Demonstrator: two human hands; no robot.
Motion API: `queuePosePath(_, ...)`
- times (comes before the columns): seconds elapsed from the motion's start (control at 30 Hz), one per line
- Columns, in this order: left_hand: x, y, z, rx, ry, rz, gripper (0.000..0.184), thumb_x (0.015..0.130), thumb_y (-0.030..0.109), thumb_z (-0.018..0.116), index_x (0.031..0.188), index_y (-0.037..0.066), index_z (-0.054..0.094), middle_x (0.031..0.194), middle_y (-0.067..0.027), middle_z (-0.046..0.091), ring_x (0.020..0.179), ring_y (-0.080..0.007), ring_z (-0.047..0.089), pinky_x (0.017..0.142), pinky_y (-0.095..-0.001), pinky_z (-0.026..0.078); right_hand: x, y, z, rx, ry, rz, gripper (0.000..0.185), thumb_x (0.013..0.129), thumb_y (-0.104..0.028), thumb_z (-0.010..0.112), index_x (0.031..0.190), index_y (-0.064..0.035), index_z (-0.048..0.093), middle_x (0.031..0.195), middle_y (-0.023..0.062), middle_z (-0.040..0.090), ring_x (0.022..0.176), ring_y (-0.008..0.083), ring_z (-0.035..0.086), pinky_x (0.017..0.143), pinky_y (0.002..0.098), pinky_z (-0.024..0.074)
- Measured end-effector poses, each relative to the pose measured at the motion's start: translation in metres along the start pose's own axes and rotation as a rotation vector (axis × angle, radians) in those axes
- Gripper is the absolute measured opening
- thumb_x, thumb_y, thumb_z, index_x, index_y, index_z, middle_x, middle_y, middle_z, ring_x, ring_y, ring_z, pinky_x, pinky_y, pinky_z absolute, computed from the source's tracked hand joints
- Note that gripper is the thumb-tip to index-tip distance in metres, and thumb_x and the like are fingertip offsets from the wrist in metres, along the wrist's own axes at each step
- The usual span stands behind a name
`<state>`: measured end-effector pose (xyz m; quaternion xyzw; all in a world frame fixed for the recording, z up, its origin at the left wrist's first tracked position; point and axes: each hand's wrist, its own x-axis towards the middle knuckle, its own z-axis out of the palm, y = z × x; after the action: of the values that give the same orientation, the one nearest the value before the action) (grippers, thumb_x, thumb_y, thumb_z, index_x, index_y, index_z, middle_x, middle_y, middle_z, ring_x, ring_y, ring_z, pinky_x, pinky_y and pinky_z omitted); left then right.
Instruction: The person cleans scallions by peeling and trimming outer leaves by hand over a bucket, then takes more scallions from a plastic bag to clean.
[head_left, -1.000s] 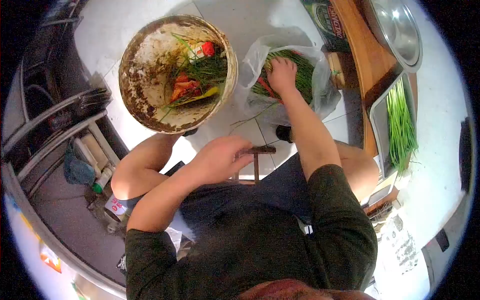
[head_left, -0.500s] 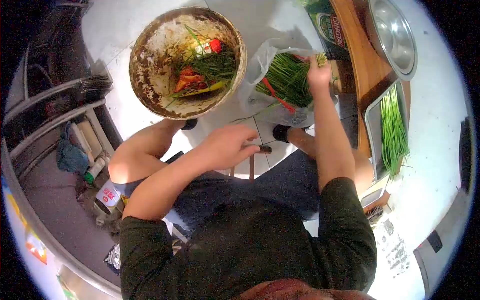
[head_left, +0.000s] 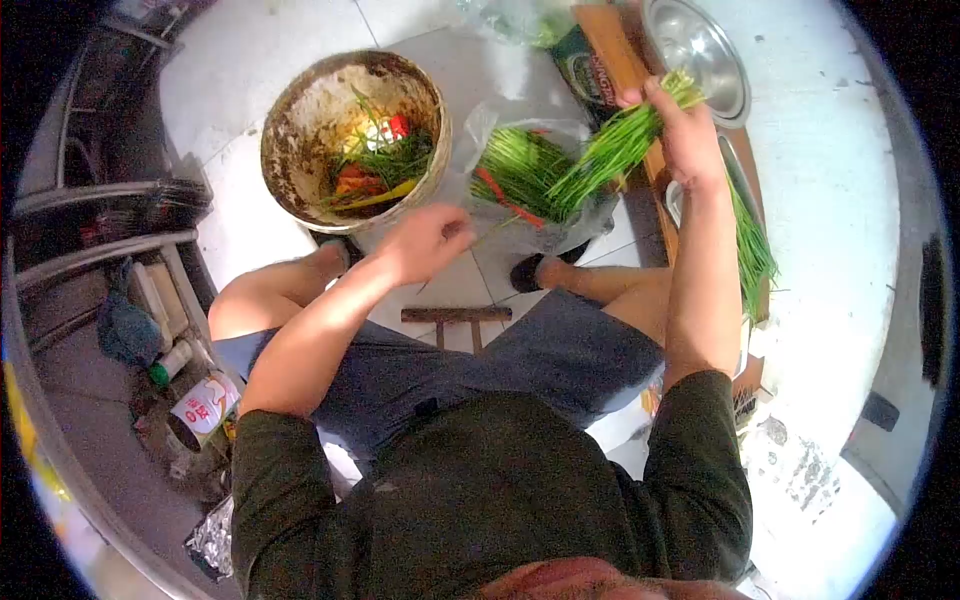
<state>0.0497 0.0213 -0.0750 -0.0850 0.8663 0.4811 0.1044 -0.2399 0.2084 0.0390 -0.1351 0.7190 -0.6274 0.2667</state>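
My right hand (head_left: 690, 135) is closed around a bunch of green chives (head_left: 615, 155), gripping it near the pale cut ends. The leafy part slants down to the left over a clear plastic bag (head_left: 590, 222). More chives (head_left: 515, 160) lie in that bag, with a red band (head_left: 508, 198) across them. My left hand (head_left: 428, 243) hovers between the bag and a stained bucket (head_left: 280, 165), its fingers curled together. A thin strand shows beside those fingers; whether they hold it is unclear. Inside the bucket are green scraps, orange-red pieces and a red-and-white item.
To the right, a tray holds a row of chives (head_left: 752, 250), partly behind my right forearm. A steel bowl (head_left: 700, 60) stands beyond it, near a dark green box (head_left: 583, 70). A small wooden stool (head_left: 455, 314) sits between my legs. Shelving with a can (head_left: 203, 405) is at left.
My right hand has lifted a bunch of chives out of the bag, up and to the right. My left hand has moved left toward the bucket, and its fingers have curled in. The view has shifted.
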Motion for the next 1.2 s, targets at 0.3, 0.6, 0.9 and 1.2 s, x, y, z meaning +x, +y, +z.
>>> queuePosePath(0.3, 0.012, 0.079, -0.036, -0.133, 0.590, 0.186, 0.065, 0.077, 0.027, 0.077, 0.129, -0.001, 0.048, 0.117, -0.0165, 0.060, 0.110, -0.0253, 0.059, 0.097, -0.0352, 0.045, -0.042, -0.069, 0.102, 0.068, -0.526, -0.114, 0.026, 0.094, -0.022, 0.060, 0.102, 0.0032, 0.062, 0.093, 0.0146, 0.068, 0.086, 0.0227, 0.066, 0.077, 0.0364, 0.0552)
queuePosePath(0.6, -0.017, 0.070, -0.046, -0.424, 0.540, -0.020, 0.035, 0.082, 0.019, 0.071, 0.107, -0.002, 0.060, 0.090, -0.0096, 0.067, 0.082, -0.0176, 0.062, 0.075, -0.0342, 0.049, -0.039, -0.027, 0.183, 0.342, -0.640, 0.060, 0.025, 0.095, -0.017, 0.058, 0.111, 0.0014, 0.055, 0.102, 0.0145, 0.066, 0.096, 0.0250, 0.065, 0.087, 0.0381, 0.0530)
queuePosePath(0.9, -0.026, 0.054, -0.028, -0.627, 0.562, -0.092, 0.031, 0.087, 0.015, 0.067, 0.111, -0.002, 0.061, 0.095, -0.0073, 0.066, 0.084, -0.0142, 0.059, 0.075, -0.0308, 0.049, -0.057, 0.048, 0.186, 0.447, -0.695, 0.096, 0.040, 0.095, -0.017, 0.056, 0.129, 0.0009, 0.047, 0.113, 0.0105, 0.063, 0.104, 0.0219, 0.061, 0.092, 0.0354, 0.0484)
queuePosePath(1.2, -0.012, 0.046, -0.005, -0.701, 0.472, -0.180, 0.031, 0.088, 0.017, 0.065, 0.113, -0.002, 0.060, 0.101, -0.0070, 0.065, 0.090, -0.0146, 0.061, 0.081, -0.0312, 0.049, -0.056, 0.071, 0.178, 0.509, -0.660, 0.180, 0.025, 0.094, -0.013, 0.056, 0.114, 0.0010, 0.057, 0.106, 0.0126, 0.066, 0.098, 0.0210, 0.064, 0.086, 0.0343, 0.0513)
